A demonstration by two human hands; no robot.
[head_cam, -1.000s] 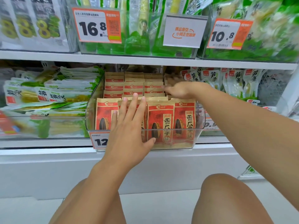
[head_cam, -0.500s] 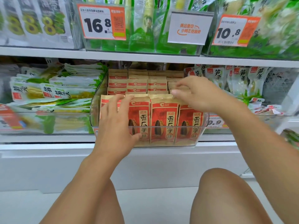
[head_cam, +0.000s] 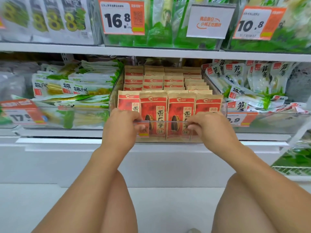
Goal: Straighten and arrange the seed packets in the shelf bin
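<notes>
Looking down: my two bare knees frame the bottom of the view, and I see white floor between them.
Left hand [head_cam: 123,126]: I have its fingers curled over the front lip of the clear bin [head_cam: 166,121], thumb below on the outer face, gripping that wall near its left end.
Right hand [head_cam: 210,126]: I see the same grip near the right end, fingers hooked over the lip and thumb on the outside.
Bin position: it sits at the front edge of the lower white shelf [head_cam: 50,142], and I read its long axis as running front to back, away from me.
Seed packets [head_cam: 154,113]: red-and-tan packets stand upright, long axis vertical, printed faces toward me; the front row has four side by side, touching or slightly overlapping.
Rows behind: I see more packets of the same kind filed in columns toward the back, only their tan top edges and red bands showing.
Left neighbour: green-and-white pouches [head_cam: 74,88] lie flat, stacked in the next bin, long axis left to right.
Right neighbour: similar pouches [head_cam: 262,76] stand leaning in a loose pile.
Upper shelf: price tags reading 16.8 [head_cam: 121,16] and 10.8 [head_cam: 257,22] hang on bins of green packs.
</notes>
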